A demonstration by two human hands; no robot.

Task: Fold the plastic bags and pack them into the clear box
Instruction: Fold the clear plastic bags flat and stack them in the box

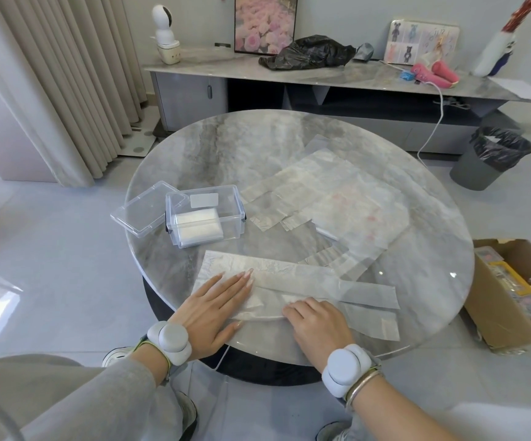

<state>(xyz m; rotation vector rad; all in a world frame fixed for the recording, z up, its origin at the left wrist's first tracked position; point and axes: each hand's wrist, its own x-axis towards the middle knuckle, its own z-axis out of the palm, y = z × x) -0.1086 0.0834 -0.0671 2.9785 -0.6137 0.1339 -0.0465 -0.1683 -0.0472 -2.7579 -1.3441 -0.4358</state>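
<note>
- Two hands low in the centre of the frame, both on one long folded bag (293, 276) lying along the near edge of the round marble table (226, 148).
- One white label (204, 200) on the far wall of the clear box (238, 214), left of centre; too small to tell any writing on it.
- Faint red print on the flat bags (347, 192) spread right of centre, too blurred to read.
- Left hand (216, 308): palm down, fingers straight and close together, pressing the left part of the long folded bag flat, thumb stretched toward the near edge.
- Right hand (316, 323): knuckles up, fingers bent, tips tucked at the near edge of the same bag and gripping the plastic there; just beside the left hand, not touching it.
- Pale wrist device (168, 340) on the left wrist, another on the right, with a silver bangle (361, 385) behind the right one.
- Clear box upright and open, with a stack of white folded bags (198, 226) inside; lid (141, 210) lying flat just beside its left wall.
- Card with bear figures (421, 41) in the upper right, its writing too small to read.
</note>
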